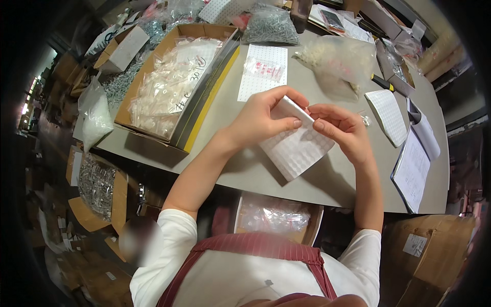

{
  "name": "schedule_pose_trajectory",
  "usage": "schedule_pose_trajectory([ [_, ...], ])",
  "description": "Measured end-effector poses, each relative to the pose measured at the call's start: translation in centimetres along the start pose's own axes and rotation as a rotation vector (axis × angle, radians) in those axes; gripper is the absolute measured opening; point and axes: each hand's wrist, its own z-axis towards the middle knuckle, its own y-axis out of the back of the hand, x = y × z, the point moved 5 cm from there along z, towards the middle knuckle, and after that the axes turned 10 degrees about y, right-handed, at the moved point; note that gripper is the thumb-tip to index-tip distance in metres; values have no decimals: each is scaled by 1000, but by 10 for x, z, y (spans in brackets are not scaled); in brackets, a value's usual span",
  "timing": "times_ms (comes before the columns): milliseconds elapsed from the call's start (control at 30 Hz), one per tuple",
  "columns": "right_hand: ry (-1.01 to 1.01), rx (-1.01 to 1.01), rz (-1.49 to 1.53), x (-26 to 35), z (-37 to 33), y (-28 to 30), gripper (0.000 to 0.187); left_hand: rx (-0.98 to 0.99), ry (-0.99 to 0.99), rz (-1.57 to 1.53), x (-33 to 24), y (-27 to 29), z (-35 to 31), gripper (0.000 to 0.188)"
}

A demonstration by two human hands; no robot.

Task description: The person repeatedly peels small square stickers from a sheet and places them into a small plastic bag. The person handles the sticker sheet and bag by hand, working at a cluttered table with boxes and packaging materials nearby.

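Observation:
Both my hands hold a white sheet covered in round dots, like a sheet of round stickers (297,156), tilted above the table with its top edge folded over. My left hand (270,115) pinches the fold between thumb and fingers. At the right end of the same edge, my right hand (343,128) is closed with thumb against fingers; its fingertips partly hide the edge. Just beyond my left hand, a dotted sheet (247,84) lies flat under small clear bags with red marks (265,70). A small clear bag (364,118) lies beside my right hand.
An open carton of small clear bags (158,92) stands on the left. Farther back are a bag of screws (271,28) and a bag of cream-coloured pieces (335,57). A clipboard (415,163) lies right; an open box (276,217) sits below the table's near edge.

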Motion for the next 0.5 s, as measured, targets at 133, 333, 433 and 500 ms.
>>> schedule_pose_trajectory([
  [133, 140, -64, -265, 11, -2, 1, 38, 5, 25, -53, -6, -3, -2, 36],
  [333, 604, -179, -659, 38, -8, -8, 43, 28, 203, -246, -6, -6, -4, 41],
  [433, 658, -170, -769, 41, -10, -15, 44, 123, 333, -254, 6, -5, -5, 40],
  [500, 689, -149, -750, 33, -8, -15, 44, 135, 346, -337, 4, -11, -9, 37],
])
